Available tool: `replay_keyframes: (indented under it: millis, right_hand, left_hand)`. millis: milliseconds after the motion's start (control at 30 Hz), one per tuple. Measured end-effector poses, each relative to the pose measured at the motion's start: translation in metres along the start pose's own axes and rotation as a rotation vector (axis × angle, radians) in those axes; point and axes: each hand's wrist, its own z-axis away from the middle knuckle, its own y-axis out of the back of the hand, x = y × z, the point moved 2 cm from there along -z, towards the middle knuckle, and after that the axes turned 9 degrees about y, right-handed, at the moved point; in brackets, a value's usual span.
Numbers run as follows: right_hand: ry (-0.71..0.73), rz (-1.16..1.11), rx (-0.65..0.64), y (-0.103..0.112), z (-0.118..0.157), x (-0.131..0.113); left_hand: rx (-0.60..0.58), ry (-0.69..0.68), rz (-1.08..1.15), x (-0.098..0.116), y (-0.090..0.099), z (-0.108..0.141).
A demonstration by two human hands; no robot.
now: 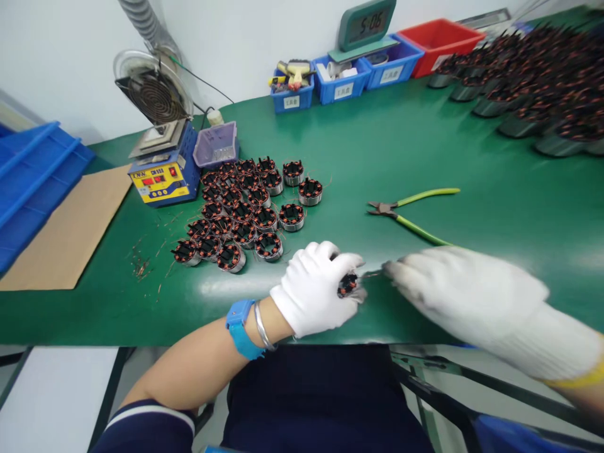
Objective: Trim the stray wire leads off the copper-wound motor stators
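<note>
My left hand (318,289), in a white glove, is wrapped round a small motor stator (348,285) with copper windings, just above the table's front edge. My right hand (438,286), also gloved and blurred, has its fingertips pinched on thin copper wires (372,274) that run from the stator. Beyond my right hand, green-handled pliers (384,209) lie with their handles spread. A group of similar stators (243,211) stands to the left, some with loose wire ends.
A blue and yellow soldering unit (165,179) and a purple tray (216,145) stand at the back left. Small blue bins (291,102), a red bin (436,44) and a digital clock (367,25) line the back. Many stators (542,88) fill the right rear. Wire scraps (140,268) lie left.
</note>
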Motion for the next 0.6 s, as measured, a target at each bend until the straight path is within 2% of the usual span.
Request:
replay_keyframes:
  millis: [133, 200, 233, 300, 367, 433, 600]
  right_hand:
    - [-0.433, -0.09, -0.161, -0.01, 0.012, 0.045]
    - [-0.567, -0.091, -0.209, -0.012, 0.013, 0.052]
    - [-0.577, -0.093, -0.22, -0.012, 0.011, 0.05]
    - [-0.502, -0.099, -0.191, -0.012, 0.005, 0.04]
    - [-0.433, -0.056, -0.087, -0.013, -0.003, 0.032]
    - [-0.444, -0.035, -0.013, -0.015, -0.007, 0.031]
    - [-0.548, -0.183, -0.162, -0.021, -0.003, 0.043]
  left_hand:
    - [0.01, 0.115, 0.029, -0.005, 0.006, -0.004]
    - [0.008, 0.143, 0.058, -0.006, 0.008, -0.006]
    - [-0.002, 0.143, 0.062, -0.006, 0.008, -0.007]
    - [-0.034, 0.137, 0.046, -0.006, 0.01, -0.007]
    - [-0.048, 0.144, 0.022, -0.006, 0.011, -0.007]
    - [-0.036, 0.164, 0.021, -0.006, 0.013, -0.007]
    - [-0.009, 0.227, 0.122, -0.006, 0.014, -0.01]
